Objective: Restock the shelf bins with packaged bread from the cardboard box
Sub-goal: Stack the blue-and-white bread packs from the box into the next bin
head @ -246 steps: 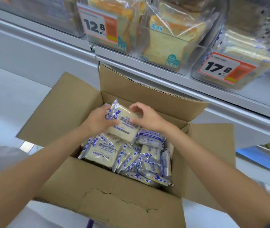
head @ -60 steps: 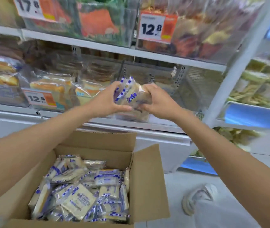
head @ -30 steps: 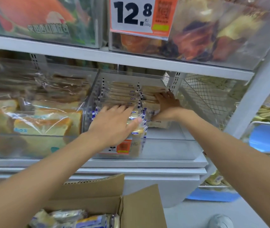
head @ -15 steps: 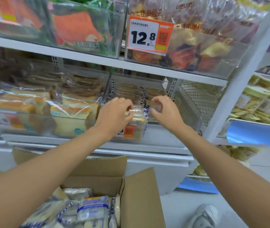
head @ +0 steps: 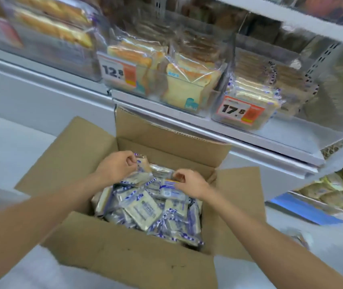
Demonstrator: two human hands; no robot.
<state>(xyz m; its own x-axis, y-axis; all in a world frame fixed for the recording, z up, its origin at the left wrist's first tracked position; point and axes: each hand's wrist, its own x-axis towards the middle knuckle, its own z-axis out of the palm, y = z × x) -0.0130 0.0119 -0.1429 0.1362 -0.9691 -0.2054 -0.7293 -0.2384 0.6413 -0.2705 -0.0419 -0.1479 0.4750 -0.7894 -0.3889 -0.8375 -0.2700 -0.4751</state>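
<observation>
Back in box (head: 137, 261): left hand (head: 116, 166) pinches one packet (head: 144, 166), right hand (head: 190, 182) pinches second packet (head: 168, 187).

brown cardboard box (head: 128, 265), blue-and-white striped bread packets (head: 143, 211), orange-white price tags (head: 240, 111)

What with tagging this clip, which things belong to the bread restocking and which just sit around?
Job: cardboard box, bread packs in it, left hand and right hand each pinching one, shelf bin tagged 17.8.
Just there: sliced loaves behind the 12.8 tag, rolls lower right.
</observation>
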